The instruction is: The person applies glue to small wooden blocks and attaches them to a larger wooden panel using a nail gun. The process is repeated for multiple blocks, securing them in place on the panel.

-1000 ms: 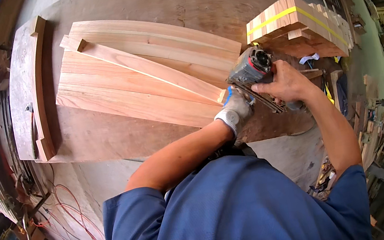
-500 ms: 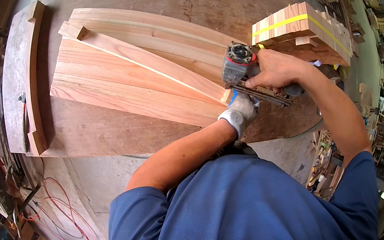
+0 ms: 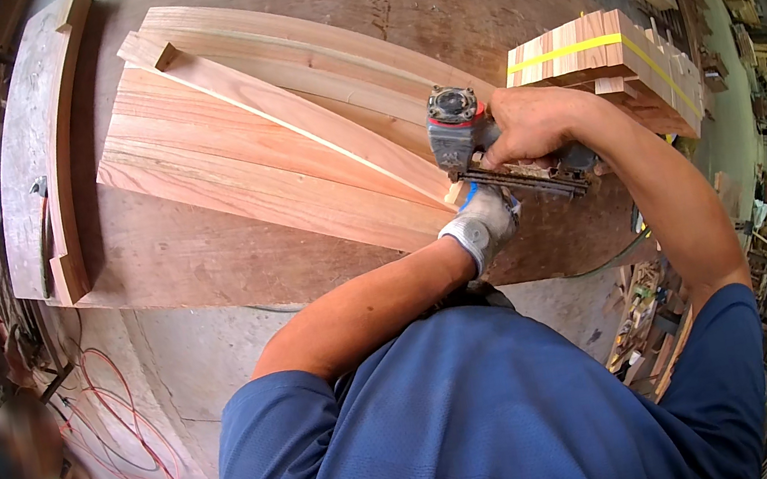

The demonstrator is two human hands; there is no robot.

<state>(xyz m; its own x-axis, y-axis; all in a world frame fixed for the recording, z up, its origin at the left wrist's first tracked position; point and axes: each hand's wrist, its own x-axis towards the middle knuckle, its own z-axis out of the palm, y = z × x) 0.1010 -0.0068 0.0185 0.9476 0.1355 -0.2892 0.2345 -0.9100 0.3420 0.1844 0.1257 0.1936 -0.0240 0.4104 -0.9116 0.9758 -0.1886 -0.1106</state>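
My right hand (image 3: 531, 121) is bare and wrapped round the handle of a pneumatic nail gun (image 3: 457, 131), whose long magazine points to the right. The gun's nose stands over the near end of a narrow wooden board (image 3: 303, 123). A small wood block (image 3: 458, 193) sits at that end. My left hand (image 3: 485, 220), in a pale glove with blue at the fingers, grips this near end; its fingertips are partly hidden under the gun. The narrow board lies slantwise across several wider planks (image 3: 217, 151) and carries another small block (image 3: 165, 57) at its far end.
A stack of short wood pieces bound with yellow strap (image 3: 566, 57) stands right of the gun. At the left of the brown worktable (image 3: 206, 269) lies a notched board (image 3: 33, 146) with a hammer (image 3: 43, 210) on it. Red hoses (image 3: 134, 413) coil on the floor.
The nail gun has shifted slightly left and its magazine lies flatter, my right hand and forearm moving with it. My left hand stays at the board's near end.
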